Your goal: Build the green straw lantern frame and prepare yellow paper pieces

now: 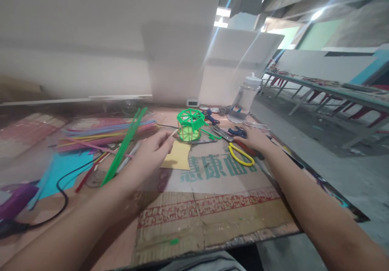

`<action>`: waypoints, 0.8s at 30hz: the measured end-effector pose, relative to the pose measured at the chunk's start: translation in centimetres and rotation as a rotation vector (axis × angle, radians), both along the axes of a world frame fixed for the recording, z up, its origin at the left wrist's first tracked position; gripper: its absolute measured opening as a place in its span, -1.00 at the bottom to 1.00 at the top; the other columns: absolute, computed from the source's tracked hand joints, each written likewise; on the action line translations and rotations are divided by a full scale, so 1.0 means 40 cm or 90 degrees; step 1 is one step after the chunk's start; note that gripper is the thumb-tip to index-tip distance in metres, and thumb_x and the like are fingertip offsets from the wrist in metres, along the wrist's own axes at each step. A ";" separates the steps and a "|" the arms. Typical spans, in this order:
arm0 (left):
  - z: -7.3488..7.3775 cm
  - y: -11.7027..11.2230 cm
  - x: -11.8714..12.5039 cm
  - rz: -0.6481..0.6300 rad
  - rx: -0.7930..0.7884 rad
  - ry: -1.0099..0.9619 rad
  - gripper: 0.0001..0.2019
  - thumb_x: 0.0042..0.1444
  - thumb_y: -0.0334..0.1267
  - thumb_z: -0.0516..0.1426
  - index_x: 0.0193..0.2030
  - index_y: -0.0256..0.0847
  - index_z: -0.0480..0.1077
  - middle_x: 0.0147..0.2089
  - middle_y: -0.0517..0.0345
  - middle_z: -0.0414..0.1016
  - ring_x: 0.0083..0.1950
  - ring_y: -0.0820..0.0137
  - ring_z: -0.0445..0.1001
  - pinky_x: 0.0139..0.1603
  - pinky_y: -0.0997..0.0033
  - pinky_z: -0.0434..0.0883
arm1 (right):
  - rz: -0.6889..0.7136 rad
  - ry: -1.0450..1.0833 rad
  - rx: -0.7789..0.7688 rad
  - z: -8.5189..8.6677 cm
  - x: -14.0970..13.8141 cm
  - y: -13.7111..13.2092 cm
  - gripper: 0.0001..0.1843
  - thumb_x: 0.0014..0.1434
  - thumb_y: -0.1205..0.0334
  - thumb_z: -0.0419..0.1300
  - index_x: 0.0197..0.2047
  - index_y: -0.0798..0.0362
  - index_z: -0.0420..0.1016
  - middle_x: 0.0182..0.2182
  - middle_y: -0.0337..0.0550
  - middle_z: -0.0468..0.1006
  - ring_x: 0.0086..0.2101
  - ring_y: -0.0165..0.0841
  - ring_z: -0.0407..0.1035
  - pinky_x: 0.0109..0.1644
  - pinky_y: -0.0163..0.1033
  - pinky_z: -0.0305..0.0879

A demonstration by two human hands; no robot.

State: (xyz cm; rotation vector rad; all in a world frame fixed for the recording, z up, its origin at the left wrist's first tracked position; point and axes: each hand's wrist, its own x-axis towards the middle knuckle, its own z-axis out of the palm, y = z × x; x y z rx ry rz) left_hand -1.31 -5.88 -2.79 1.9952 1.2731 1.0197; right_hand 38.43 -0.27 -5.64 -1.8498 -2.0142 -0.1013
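Note:
My left hand point(159, 144) pinches a short pale stick point(174, 133) between thumb and fingers. Its tip is close to a small round green frame point(191, 119), which stands upright with a spoked top, thin brown posts and a lighter green base. On the right, my right hand point(255, 138) is curled over the red handle of pliers point(243, 143); its fingertips are partly hidden. A dark blue tool handle point(237, 131) lies just beyond its fingers. Yellow-handled scissors point(241, 155) rest beside the pliers. Yellow card point(178, 156) lies below the green frame.
Green strips point(124, 149) and coloured pipe cleaners point(103, 135) lie at left, near blue paper point(65, 171). A purple glue gun point(18, 200) with a black cord is at far left. A water bottle point(244, 99) stands behind my right hand. Printed cardboard point(212, 222) covers the front.

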 end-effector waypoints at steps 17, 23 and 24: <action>-0.067 0.057 0.019 0.016 0.078 0.389 -0.67 0.31 -0.16 -0.03 -0.15 -0.13 0.56 -0.08 -0.03 0.65 -0.09 0.13 0.56 -0.20 0.29 0.28 | 0.248 0.129 -0.117 -0.039 -0.287 0.162 -0.71 0.30 0.27 0.17 -0.05 0.08 0.71 -0.19 -0.11 0.72 -0.24 -0.29 0.57 -0.15 -0.32 0.38; -0.082 0.060 -0.002 0.020 0.061 0.376 -0.69 0.31 -0.15 -0.02 -0.23 -0.12 0.55 -0.17 -0.03 0.66 -0.14 0.10 0.54 -0.22 0.27 0.27 | 0.254 0.072 -0.121 -0.045 -0.313 0.183 -0.73 0.31 0.25 0.18 -0.17 0.11 0.73 -0.32 -0.12 0.71 -0.30 -0.28 0.53 -0.23 -0.32 0.32; -0.081 0.060 -0.002 0.024 0.053 0.376 -0.68 0.31 -0.15 -0.02 -0.22 -0.12 0.55 -0.18 -0.03 0.66 -0.14 0.10 0.55 -0.22 0.27 0.27 | 0.249 0.061 -0.115 -0.047 -0.317 0.188 -0.74 0.30 0.24 0.19 -0.18 0.10 0.74 -0.31 -0.10 0.71 -0.28 -0.26 0.53 -0.22 -0.31 0.31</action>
